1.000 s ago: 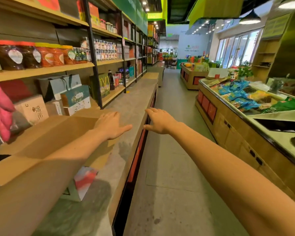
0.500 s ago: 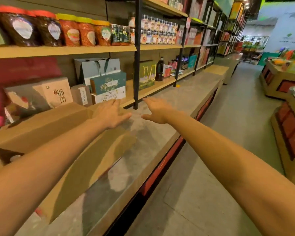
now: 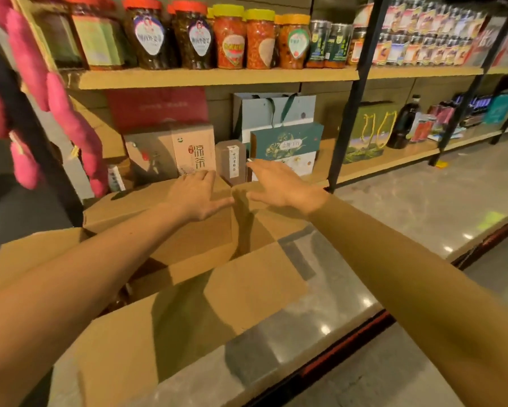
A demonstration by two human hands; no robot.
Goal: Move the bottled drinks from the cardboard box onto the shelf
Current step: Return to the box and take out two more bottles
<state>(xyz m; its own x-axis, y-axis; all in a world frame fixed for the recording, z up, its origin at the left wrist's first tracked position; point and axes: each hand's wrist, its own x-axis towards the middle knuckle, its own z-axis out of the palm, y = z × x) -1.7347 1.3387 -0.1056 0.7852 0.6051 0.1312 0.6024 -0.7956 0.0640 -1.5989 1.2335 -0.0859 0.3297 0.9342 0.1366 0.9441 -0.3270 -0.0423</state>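
Reaching over the open cardboard box [image 3: 188, 318], both hands are spread with straight fingers and hold nothing: the left hand [image 3: 197, 195] above the far flap, the right hand [image 3: 279, 186] just beside it at the box's far corner. The box sits on the grey tabletop [image 3: 408, 207] against the shelf [image 3: 217, 79]; flaps and shadow hide its inside, so no bottled drinks can be made out. Lidded jars [image 3: 230, 39] line the upper board, with gift boxes [image 3: 285, 148] below

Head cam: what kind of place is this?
Most likely a grocery shop aisle: rows of labelled jars on a wooden shelf, gift boxes on display below, and a cardboard box on the counter.
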